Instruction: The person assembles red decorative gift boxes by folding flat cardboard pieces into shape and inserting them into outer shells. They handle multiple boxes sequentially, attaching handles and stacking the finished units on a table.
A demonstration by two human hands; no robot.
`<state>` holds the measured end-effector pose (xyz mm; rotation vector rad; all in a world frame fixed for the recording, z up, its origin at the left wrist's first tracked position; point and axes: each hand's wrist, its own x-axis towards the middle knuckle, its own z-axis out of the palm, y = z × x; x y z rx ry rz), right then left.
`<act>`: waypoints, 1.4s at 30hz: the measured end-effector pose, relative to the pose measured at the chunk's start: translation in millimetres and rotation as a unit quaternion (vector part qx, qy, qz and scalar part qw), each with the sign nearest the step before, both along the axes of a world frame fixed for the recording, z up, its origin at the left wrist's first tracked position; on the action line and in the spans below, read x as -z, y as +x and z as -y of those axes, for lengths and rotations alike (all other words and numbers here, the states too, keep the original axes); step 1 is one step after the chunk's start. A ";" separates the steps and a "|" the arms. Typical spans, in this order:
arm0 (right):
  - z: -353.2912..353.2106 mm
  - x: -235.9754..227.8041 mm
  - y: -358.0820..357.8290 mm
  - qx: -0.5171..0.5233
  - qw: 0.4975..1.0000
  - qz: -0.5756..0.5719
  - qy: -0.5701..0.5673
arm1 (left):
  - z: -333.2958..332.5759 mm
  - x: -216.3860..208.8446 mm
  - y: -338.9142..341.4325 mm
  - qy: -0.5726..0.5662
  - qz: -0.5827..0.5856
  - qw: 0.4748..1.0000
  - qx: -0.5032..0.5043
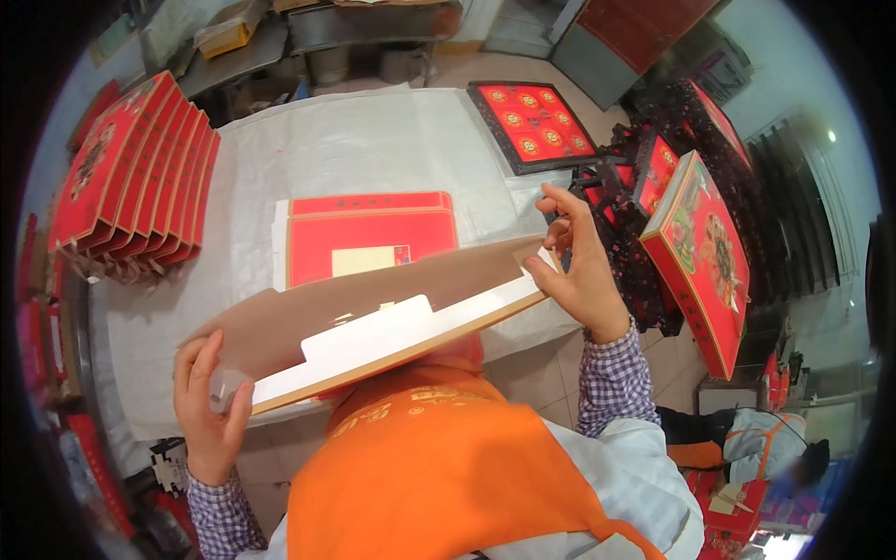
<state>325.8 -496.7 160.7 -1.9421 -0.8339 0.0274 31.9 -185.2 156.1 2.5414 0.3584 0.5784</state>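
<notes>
Our left hand (207, 415) and right hand (588, 285) grip the open box (373, 347) by opposite ends. Best fold evenly between them, avoiding creases.

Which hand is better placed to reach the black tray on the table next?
Probably the right hand, at the right end of the open box, nearer that tray. The left hand is at the other end.

The carton (373, 322) hid the near part of the red sheet (313, 247) just beyond the grip. Right of the grip, a red box (705, 257) covered part of the dark trays (639, 280). Low to its right, a co-worker (754, 453) was blurred about the head. Below it, the lower edge cut off the orange apron (420, 476).
</notes>
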 end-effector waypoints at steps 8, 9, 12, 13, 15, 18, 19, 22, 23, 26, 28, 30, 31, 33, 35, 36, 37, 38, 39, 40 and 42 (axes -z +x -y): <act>17.5 15.1 9.1 -0.090 0.975 0.181 -0.091 | 9.0 3.0 0.2 0.132 0.057 0.988 -0.062; 19.3 17.3 8.1 -0.096 0.974 0.186 -0.084 | 6.9 3.0 -1.0 0.157 0.048 0.985 -0.049; 24.7 19.3 5.4 -0.108 0.974 0.185 -0.068 | 2.9 0.9 -2.1 0.191 0.054 0.980 -0.010; 26.0 18.7 5.0 -0.113 0.971 0.199 -0.071 | 2.9 2.8 -2.3 0.182 0.064 0.981 -0.007; 26.0 12.8 2.3 -0.120 0.964 0.224 -0.078 | 3.8 8.0 -2.8 0.164 0.083 0.983 0.000; 33.5 13.0 7.8 -0.149 0.963 0.200 -0.098 | 3.6 1.4 -0.1 0.214 0.069 0.974 0.033; 31.9 12.0 8.3 -0.145 0.963 0.202 -0.105 | 4.4 -1.1 0.8 0.217 0.055 0.974 0.044; 24.8 1.7 6.2 -0.136 0.962 0.203 -0.120 | 9.9 -8.0 4.3 0.217 0.024 0.974 0.059; 22.3 -3.0 5.1 -0.135 0.963 0.200 -0.119 | 12.3 -9.1 5.8 0.212 0.019 0.976 0.052; 16.1 -12.1 3.6 -0.154 0.956 0.209 -0.135 | 12.5 -8.2 9.2 0.159 0.016 0.986 0.045; 13.3 -16.0 7.5 -0.189 0.949 0.192 -0.163 | 10.7 -13.2 10.8 0.111 0.003 0.993 0.043; 10.4 -16.4 10.6 -0.235 0.940 0.141 -0.204 | 4.7 -20.5 14.3 0.063 -0.027 0.997 0.043; 7.1 -18.8 10.3 -0.245 0.940 0.095 -0.217 | 0.7 -24.4 16.9 0.042 -0.059 0.996 0.052; 0.5 -21.9 9.2 -0.264 0.934 0.001 -0.241 | -10.2 -32.0 24.6 -0.003 -0.124 0.990 0.070; -4.1 -22.0 11.9 -0.293 0.919 0.002 -0.264 | -16.4 -34.2 34.3 -0.074 -0.129 0.986 0.075; -6.5 -22.0 13.7 -0.307 0.911 0.002 -0.276 | -17.0 -37.3 42.3 -0.029 -0.101 0.991 0.088; -4.1 -19.0 15.3 -0.321 0.908 0.020 -0.269 | -15.5 -37.7 50.5 0.014 -0.072 0.991 0.109; -2.8 -12.9 16.6 -0.335 0.904 0.038 -0.262 | -14.2 -36.4 51.4 -0.041 -0.108 0.987 0.116; -1.8 -10.3 17.5 -0.348 0.900 0.057 -0.255 | -13.6 -35.0 49.4 -0.095 -0.145 0.977 0.122; -1.1 -10.5 18.4 -0.363 0.893 0.042 -0.261 | -14.8 -31.6 50.7 -0.150 -0.183 0.963 0.130; -2.6 -12.2 19.7 -0.393 0.879 0.011 -0.271 | -20.0 -33.1 56.4 -0.108 -0.241 0.948 0.175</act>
